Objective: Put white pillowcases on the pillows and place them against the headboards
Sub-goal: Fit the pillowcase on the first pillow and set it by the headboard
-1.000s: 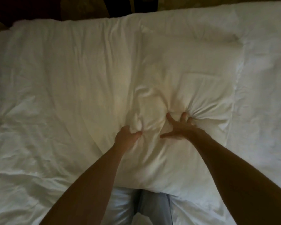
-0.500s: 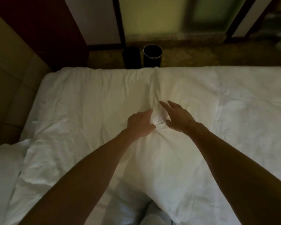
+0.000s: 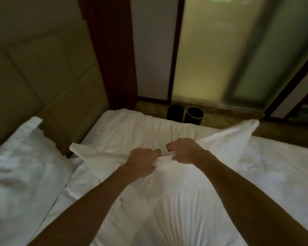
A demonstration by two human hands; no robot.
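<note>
A white bed (image 3: 283, 171) fills the lower half of the dim head view and serves as the landmark here. At the bed's left end stands a tan padded headboard (image 3: 34, 71), its panels stitched in large rectangles. Beyond the bed's far edge rise frosted glass panels (image 3: 212, 59) in dark frames, blurred, with a strip of patterned floor between them and the mattress. That strip is the only open room visible past the far edge.

On the bed's left part, touching the headboard, lies a white pillow (image 3: 20, 171), rumpled, one corner pointing up against the padding.

Above the middle of the bed, a white pillowcase (image 3: 167, 189) is held lifted. Its top edge is stretched nearly level, with a left corner sticking out toward the headboard and a right corner flaring up over the bed's far edge. The cloth below hangs in fine vertical folds toward the camera.

The left hand (image 3: 142, 162) and the right hand (image 3: 183, 150) sit side by side at the middle of that top edge, almost touching. Each grip is closed tight, fingers curled and pinching the pillowcase hem.

On the floor just past the bed's far edge stand two small dark cylindrical bins (image 3: 193, 115), side by side.

No writing or brand marks can be read anywhere.
</note>
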